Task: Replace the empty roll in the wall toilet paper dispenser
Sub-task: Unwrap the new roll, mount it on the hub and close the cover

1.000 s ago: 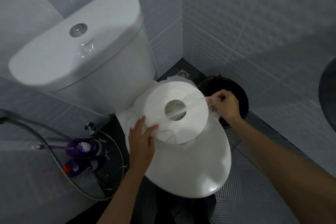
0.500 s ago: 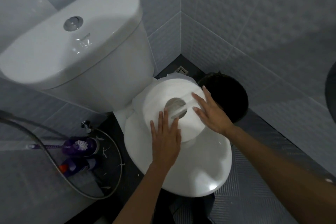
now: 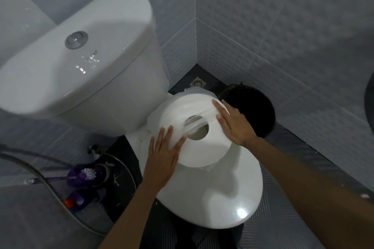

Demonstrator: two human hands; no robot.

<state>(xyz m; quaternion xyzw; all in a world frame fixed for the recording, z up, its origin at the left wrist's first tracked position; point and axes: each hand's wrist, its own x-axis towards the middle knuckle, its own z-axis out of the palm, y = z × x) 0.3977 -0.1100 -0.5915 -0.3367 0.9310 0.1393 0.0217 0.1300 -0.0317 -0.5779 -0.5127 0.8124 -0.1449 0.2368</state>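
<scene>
A large white jumbo toilet paper roll (image 3: 204, 147) lies flat on the closed toilet lid (image 3: 218, 194), its hollow core facing up. A loose strip of paper crosses the core hole. My left hand (image 3: 162, 159) lies flat on the roll's left edge, fingers spread. My right hand (image 3: 232, 125) rests flat on the roll's right side, fingers pointing up and left. Neither hand grips the roll. The wall dispenser itself does not show clearly; only a dark curved shape (image 3: 369, 97) cuts the right edge.
The white cistern (image 3: 77, 56) with its flush button fills the upper left. A black bin (image 3: 253, 107) stands in the corner right of the toilet. A purple toilet brush (image 3: 85, 175), a bottle and a metal hose (image 3: 40, 178) lie on the floor at left. Tiled walls close in.
My right hand let go of the paper strip it was pulling and came down flat on the roll. My left hand shifted along the roll's left edge.
</scene>
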